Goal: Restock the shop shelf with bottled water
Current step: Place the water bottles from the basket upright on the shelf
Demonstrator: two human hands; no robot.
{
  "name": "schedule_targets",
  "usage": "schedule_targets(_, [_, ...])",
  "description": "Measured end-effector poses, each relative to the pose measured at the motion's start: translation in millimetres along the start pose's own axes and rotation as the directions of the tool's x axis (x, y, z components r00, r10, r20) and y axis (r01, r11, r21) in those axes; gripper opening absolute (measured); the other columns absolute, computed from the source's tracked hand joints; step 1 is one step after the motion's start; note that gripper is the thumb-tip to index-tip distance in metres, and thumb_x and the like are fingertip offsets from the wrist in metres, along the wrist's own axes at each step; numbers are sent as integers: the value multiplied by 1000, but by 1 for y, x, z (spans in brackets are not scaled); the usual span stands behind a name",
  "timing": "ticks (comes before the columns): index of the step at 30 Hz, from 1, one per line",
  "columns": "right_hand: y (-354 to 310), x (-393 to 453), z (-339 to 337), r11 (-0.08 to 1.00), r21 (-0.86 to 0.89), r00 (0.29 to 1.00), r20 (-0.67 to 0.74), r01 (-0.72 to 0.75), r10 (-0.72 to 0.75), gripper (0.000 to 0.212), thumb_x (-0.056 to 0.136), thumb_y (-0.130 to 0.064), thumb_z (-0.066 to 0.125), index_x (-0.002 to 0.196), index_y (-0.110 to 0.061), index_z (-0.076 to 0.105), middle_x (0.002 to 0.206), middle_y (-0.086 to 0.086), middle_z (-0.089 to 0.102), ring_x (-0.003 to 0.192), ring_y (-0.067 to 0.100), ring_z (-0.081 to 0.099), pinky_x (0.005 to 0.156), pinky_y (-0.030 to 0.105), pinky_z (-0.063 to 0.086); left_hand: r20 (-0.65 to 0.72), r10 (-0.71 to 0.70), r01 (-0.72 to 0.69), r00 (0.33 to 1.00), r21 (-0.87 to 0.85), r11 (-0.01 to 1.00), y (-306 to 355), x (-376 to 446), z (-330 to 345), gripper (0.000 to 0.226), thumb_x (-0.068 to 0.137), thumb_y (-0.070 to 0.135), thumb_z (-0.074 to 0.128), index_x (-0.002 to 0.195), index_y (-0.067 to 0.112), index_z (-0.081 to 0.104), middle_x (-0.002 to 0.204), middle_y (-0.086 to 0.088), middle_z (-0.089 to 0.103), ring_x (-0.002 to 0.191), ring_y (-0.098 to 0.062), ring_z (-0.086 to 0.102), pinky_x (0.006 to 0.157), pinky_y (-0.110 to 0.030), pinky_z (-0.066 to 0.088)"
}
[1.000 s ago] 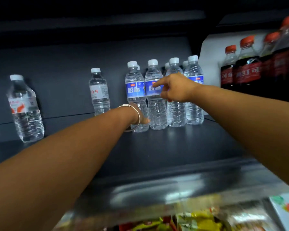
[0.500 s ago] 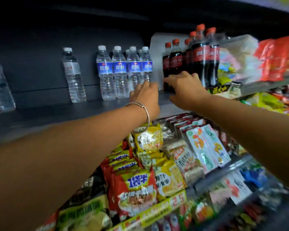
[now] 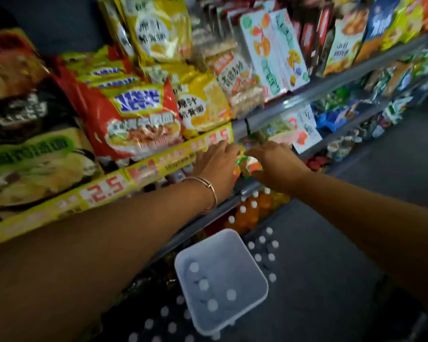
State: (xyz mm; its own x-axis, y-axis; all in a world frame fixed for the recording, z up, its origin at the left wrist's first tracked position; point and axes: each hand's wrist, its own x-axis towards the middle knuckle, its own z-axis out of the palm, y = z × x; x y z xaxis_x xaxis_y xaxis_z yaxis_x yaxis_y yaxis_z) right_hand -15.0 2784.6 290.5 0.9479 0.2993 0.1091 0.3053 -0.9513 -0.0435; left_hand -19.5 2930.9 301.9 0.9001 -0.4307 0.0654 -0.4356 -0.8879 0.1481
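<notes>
Both the left hand (image 3: 218,161) and right hand (image 3: 273,164) are empty, fingers loose. The white-capped water bottles (image 3: 212,304) in the translucent plastic bin (image 3: 255,265) look heavy-ish and slippery; I'd grab the body.

The grey metal noodle shelf (image 3: 314,91) carries red, yellow and black-and-green instant-noodle packets (image 3: 134,119) leaning against its front edge, where a yellow price strip (image 3: 104,188) marked 2.5 runs along the left part, and white boxed snacks (image 3: 272,50) stand toward the right end. On the dark floor (image 3: 344,243) below stands a translucent square plastic bin (image 3: 247,292) with white bottle caps (image 3: 211,304) showing inside it. White-capped bottles (image 3: 262,257) stand on the floor just beside the bin, and orange drink bottles (image 3: 250,213) line the lowest shelf's front edge.
</notes>
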Motion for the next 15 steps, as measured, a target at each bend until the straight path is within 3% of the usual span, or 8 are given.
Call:
schedule_targets(3, [-3,-15,96,993,109,979,202,-43,20,39,85,-18,58,123,-12,56,122,13,59,115,32,51,89,36,41,142,-10,11,990,-7,1000,-18,-9,93,45,86,13,55,129,14,40,133,-9,38,123,-31,39,91,-41,37])
schedule_targets(6, [-11,-32,191,970,235,925,379,-55,-39,45,87,-23,60,130,-14,53,132,10,53,123,29,48,98,36,42,287,-26,25,958,6,1000,-35,-22,178,45,87,13,55,130,16,41,133,-6,40,126,-28,40,101,-40,35])
schedule_targets(11, [-30,-64,313,964,250,668,733,-88,-129,70,87,-31,65,146,-19,29,151,6,31,139,23,27,113,32,21,497,-62,63,866,14,998,-57,-39,287,52,89,11,55,136,19,34,141,-6,35,130,-27,36,107,-41,32])
schedule_targets(15, [-41,-78,385,964,241,499,853,-115,-153,93,77,-35,75,149,-20,19,152,7,28,140,25,27,115,39,24,561,-76,76,824,23,997,-71,-52,348,49,90,9,53,134,21,34,138,-5,37,127,-26,37,107,-41,31])
